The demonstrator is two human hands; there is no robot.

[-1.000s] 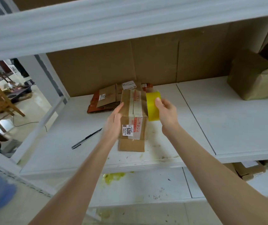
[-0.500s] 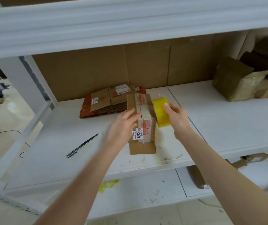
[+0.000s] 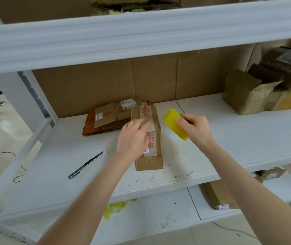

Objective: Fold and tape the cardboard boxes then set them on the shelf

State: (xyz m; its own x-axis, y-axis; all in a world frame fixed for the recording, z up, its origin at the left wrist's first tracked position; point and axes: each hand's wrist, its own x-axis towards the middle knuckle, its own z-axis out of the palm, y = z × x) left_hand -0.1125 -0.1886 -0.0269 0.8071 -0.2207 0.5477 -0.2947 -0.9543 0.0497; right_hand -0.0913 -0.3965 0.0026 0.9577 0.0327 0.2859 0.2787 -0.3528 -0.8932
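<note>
Scrap of yellow film [image 3: 116,207] and a labelled carton [image 3: 218,197] lie on the lower board, below and nearer than the box [image 3: 149,162]. The box is the task piece. It sits long-ways on the middle shelf [image 3: 247,138], front end near the shelf lip, flaps closed, with a tape strip running along its top.

A pen [image 3: 86,165] lies left of the box, well apart.

My left hand [image 3: 134,138] lies flat on the box top, fingers straight, palm down. I judge it is there to rub the strip down and stop the box sliding.

My right hand [image 3: 195,129] grips the tape roll [image 3: 173,123], fingers curled over it. It holds the roll tilted, just right of the box and clear of it, likely to snap the tape or park the roll.

Behind the box on its left sits a flat cardboard stack [image 3: 105,119], touching or nearly touching its far corner. I read it as the unfolded supply. Far right of the box stand open cartons [image 3: 243,96].

Versus half a second ago: the roll was against the box's right side and now is off it. The left hand was at the box's left edge and now covers the top.
</note>
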